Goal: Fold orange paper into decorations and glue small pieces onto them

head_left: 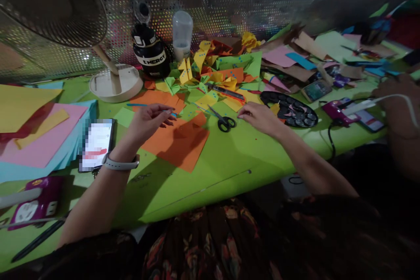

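My left hand (152, 120), with a pale band at the wrist, hovers over the left part of an orange paper sheet (183, 148). Its fingers are bent into a loose pinch. A bit of blue shows at the fingertips, too small to name. A thin blue strip (136, 105) sticks out behind that hand. Right of the sheet, black-handled scissors (225, 123) lie on the green tabletop (229, 157). Just right of the scissors, my right hand (257, 117) is closed in a pinch; whatever it holds is hidden. Folded yellow and green papers (187, 72) with blue dots lie beyond.
A fan (114, 83), a black bottle (151, 54) and a clear bottle (182, 35) stand at the back. A utility knife (226, 92) lies among papers. Left is a phone (96, 144); right, a black compartment tray (290, 111) and another person's arm (402, 118).
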`<state>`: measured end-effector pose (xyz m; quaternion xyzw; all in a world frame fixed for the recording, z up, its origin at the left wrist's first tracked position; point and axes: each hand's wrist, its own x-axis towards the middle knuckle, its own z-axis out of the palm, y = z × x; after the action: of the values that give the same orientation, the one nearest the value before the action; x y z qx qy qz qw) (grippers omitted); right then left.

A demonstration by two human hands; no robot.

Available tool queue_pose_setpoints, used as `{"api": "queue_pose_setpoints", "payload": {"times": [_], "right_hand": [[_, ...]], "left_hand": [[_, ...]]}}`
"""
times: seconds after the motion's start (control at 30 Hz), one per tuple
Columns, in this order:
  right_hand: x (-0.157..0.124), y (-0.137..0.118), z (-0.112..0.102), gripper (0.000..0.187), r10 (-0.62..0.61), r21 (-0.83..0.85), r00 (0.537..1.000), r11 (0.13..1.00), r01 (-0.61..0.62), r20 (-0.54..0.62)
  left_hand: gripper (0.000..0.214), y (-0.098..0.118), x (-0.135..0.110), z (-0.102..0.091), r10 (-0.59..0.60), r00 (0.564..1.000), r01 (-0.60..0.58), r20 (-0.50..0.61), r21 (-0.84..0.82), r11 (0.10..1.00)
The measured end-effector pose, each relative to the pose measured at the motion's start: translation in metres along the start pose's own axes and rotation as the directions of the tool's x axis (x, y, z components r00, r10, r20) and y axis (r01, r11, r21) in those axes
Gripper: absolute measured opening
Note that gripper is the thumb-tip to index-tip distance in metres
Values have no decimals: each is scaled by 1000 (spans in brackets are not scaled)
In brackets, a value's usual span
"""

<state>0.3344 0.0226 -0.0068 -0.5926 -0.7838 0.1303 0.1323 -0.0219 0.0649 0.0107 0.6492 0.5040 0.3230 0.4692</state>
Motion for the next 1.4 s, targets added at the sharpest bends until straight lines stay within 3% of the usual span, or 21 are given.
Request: {"api": "queue_pose_setpoints", "payload": {"times": [0.1, 0.2, 0.27, 0.37, 0.67, 0.8, 1.0, 1.1, 1.2, 1.4], "right_hand": [[-1, -17, -7, 13, -36, 28, 999, 999, 37, -36], [0, -10, -7, 15, 84, -115, 993, 989, -93, -81], [-1, 1, -3, 16, 166, -239, 986, 956, -168, -31], [-4, 11, 7, 14, 198, -340, 978, 926, -166, 63], [-4, 11, 18, 23, 188, -383, 981, 911, -155, 50], [-3, 16, 15, 23, 168, -279, 985, 949, -148, 49], [-3, 10, 3, 22, 110, -171, 991, 978, -121, -73], [-4, -6, 0, 20, 24, -138, 995, 990, -37, -97], [-7, -37, 5, 20, -151, -95, 987, 985, 146, -55], [-7, -89, 25, 25, -441, -104, 896, 890, 444, 51]], "left_hand": [[40, 11, -15, 21, 4, 974, 1, 229, -24, 1000], [36, 12, -25, 36, 11, 933, 10, 360, -57, 998], [34, 7, -26, 40, -8, 909, 41, 417, -70, 997], [34, -1, -23, 39, -32, 895, 66, 445, -61, 996], [34, -6, -22, 45, -79, 888, 123, 452, -69, 990], [30, -7, -24, 48, -82, 876, 133, 475, -75, 988], [34, -12, -25, 53, -109, 847, 196, 520, -114, 974], [38, -16, -26, 58, -121, 838, 232, 532, -146, 962], [44, -16, -27, 64, -113, 852, 237, 512, -185, 954], [41, -9, -36, 71, -121, 863, 221, 490, -151, 963]]}}
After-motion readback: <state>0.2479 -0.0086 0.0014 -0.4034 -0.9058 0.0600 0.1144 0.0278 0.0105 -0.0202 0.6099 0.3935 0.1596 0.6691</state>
